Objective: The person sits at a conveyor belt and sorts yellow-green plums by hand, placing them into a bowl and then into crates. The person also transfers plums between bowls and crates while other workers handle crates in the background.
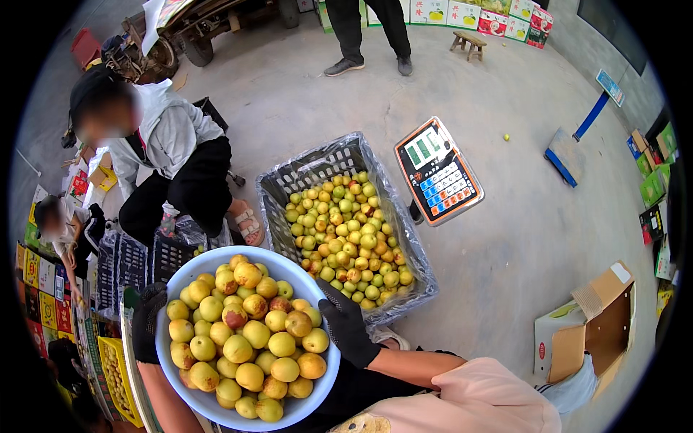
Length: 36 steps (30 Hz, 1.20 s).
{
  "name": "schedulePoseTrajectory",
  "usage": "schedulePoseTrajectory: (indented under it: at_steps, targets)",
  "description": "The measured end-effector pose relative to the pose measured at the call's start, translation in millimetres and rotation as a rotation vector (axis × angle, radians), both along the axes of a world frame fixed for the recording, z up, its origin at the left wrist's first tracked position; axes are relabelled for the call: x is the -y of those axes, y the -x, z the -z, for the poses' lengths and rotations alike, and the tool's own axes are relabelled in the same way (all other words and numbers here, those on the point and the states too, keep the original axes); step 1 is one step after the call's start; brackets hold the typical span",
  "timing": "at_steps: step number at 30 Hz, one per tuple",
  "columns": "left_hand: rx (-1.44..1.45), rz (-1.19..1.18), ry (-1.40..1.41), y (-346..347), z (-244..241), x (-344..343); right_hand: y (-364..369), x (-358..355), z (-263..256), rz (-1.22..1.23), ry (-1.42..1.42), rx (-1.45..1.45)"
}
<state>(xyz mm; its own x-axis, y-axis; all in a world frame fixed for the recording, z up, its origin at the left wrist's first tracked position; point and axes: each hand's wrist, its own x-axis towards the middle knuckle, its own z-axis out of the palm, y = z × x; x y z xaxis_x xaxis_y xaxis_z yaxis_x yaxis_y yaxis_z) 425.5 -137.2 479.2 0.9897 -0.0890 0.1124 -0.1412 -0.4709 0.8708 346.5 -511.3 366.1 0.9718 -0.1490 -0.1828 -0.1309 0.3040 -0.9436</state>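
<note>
A light blue plastic basin (pixel 331 373) heaped with yellow-green jujubes (pixel 254 333), some with brown patches, is held in front of me. My left hand (pixel 150 319), in a black glove, grips the basin's left rim. On the opposite rim my right hand (pixel 348 323), gloved too, has its thumb over the edge; its other fingers are hidden beneath. Just beyond the basin stands a black plastic crate (pixel 276 187) lined with clear film. More jujubes (pixel 352 233) lie inside that crate. The crate stands beside a scale's display and keypad (pixel 439 170).
A seated person (pixel 168 146) in a grey hoodie is at the left near dark crates (pixel 127 265). Another person (pixel 373 27) stands ahead. An open cardboard box (pixel 563 335), a platform scale (pixel 566 154), a wooden stool (pixel 469 42) and a yellow crate (pixel 135 414) surround me.
</note>
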Motion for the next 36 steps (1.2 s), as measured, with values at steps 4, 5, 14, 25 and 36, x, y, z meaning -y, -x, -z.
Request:
schedulePoseTrajectory:
  at_steps: [4, 5, 14, 25, 36]
  targets:
    - [-0.327, -0.018, 0.091, -62.3, -5.0, 42.5, -14.3, 8.8, 10.6, 0.002, -0.082, -0.163]
    - [-0.224, 0.113, -0.073, -78.4, -5.8, 54.4, -18.3, 12.3, 11.4, 0.03, -0.089, -0.177]
    - [-0.504, 0.349, -0.189, -171.7, -4.6, 124.8, -34.1, 20.6, 32.2, 0.184, -0.037, -0.066]
    - [-0.488, 0.436, -0.18, -193.6, 1.7, 114.8, -33.6, 25.1, 41.8, 0.04, 0.524, 0.107]
    - [-0.437, 0.089, -0.136, -128.6, -3.7, 99.0, -26.7, 12.4, 34.7, 0.096, 0.193, 0.004]
